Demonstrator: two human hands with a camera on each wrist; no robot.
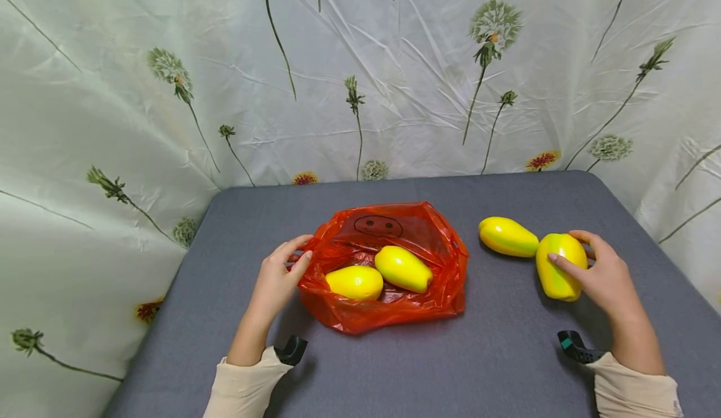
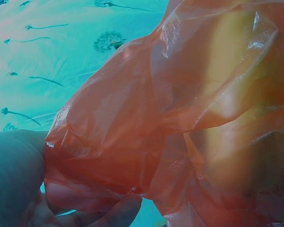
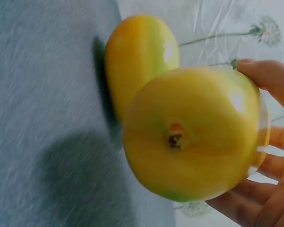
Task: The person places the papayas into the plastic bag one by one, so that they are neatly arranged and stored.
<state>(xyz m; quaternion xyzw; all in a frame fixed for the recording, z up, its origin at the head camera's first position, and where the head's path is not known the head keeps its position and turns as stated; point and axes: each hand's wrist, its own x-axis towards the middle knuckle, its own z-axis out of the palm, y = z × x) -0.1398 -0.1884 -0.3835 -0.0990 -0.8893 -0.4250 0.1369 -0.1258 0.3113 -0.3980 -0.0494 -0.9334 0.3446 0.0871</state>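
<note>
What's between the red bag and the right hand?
Head view: loose yellow fruit, slightly toward the far edge, then the held fruit in the right hand. Bare grey tabletop separates both from the red bag.

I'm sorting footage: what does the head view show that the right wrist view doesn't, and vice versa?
Only the head view shows the bag, two fruits in it and the left hand.
Only the right wrist view shows the dark spot on the end of the held fruit.
Both share that fruit, the right hand, a loose fruit, table and cloth.
</note>
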